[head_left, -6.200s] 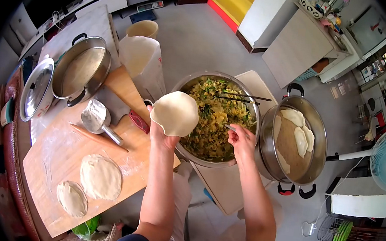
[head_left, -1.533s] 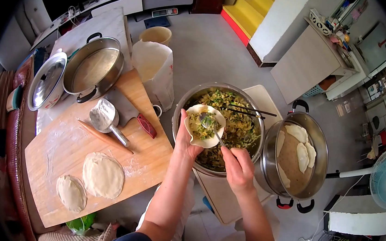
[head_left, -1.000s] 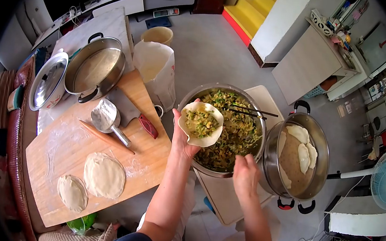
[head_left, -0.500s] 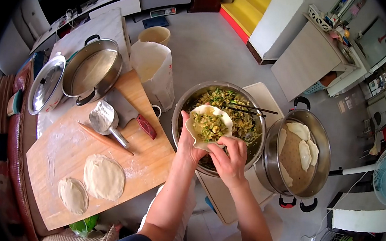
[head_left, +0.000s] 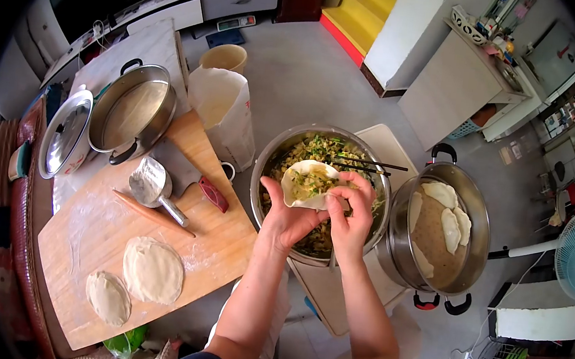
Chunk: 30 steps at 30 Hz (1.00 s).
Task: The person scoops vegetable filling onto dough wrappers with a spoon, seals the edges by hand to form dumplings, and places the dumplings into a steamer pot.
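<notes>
A round dough wrapper with green and yellow filling on it is held over the large steel bowl. Underneath, my left hand supports the wrapper, its thumb raised apart from it. My right hand pinches the wrapper's right edge between thumb and fingers, and that side is partly folded up. More chopped filling lies in the bowl, with dark chopsticks resting across its right rim. A thin metal handle shows at the bowl's near edge, below my right hand.
On the right stands a steamer pot holding several dumplings. The wooden board at left carries stacked wrappers, a rolling pin, a flour scoop and a cleaver. Behind are a pan and a lid.
The spoon has left my right hand after filling was placed on the wrapper. My right hand has come to the wrapper's edge, and the wrapper has gone from a cupped shape to partly folded.
</notes>
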Tool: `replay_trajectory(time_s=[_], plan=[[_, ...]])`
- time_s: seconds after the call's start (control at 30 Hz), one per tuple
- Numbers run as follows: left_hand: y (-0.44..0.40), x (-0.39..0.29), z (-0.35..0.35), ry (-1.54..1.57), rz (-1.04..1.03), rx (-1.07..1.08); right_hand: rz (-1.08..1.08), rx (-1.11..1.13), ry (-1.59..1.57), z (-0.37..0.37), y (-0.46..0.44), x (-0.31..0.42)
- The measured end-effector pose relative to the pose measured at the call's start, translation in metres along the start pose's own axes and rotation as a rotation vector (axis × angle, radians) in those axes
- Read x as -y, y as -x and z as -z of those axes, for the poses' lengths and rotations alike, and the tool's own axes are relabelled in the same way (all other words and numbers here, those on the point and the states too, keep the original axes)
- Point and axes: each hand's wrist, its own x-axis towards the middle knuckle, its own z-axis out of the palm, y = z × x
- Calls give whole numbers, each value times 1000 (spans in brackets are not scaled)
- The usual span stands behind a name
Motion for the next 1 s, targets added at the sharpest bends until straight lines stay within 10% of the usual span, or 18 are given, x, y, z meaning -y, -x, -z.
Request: replay_trajectory(time_s=[0.37, 1.0], plan=[[10, -12, -7, -446, 38, -22, 65, 74, -17, 10, -8, 4], [10, -19, -5, -354, 27, -145, 365, 203, 457, 55, -44, 1]])
